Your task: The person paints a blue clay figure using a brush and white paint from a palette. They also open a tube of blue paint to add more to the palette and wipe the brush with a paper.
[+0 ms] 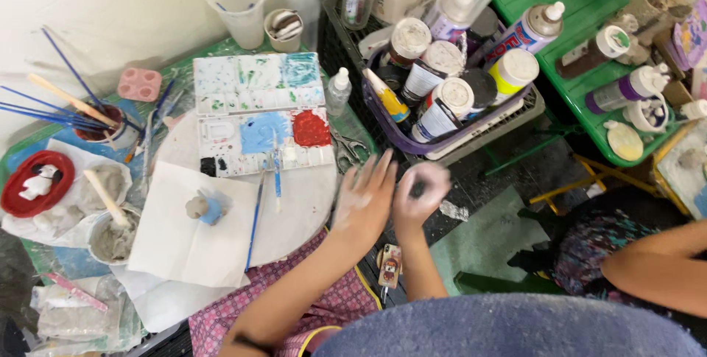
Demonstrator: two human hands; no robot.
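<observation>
My left hand [363,202], smeared with white, hovers with fingers spread beside my right hand [418,193], just below a purple basket [383,117] of paint bottles. My right hand curls around a small white round object [427,179]; it is blurred, and I cannot tell what it is. To the left lies a white paint palette [258,114] with blue, red and green patches. A small grey clay figure [205,208], partly painted blue, rests on a white paper sheet [184,246]. Two thin blue brushes [276,176] lie below the palette.
Scissors [352,149] lie beside the palette. At the left are a cup of brushes [99,117], a red dish [15,198] holding a white figure, and a bowl of grey clay [110,238]. A green tray [582,81] holds more bottles. Another person's arm [655,261] enters at right.
</observation>
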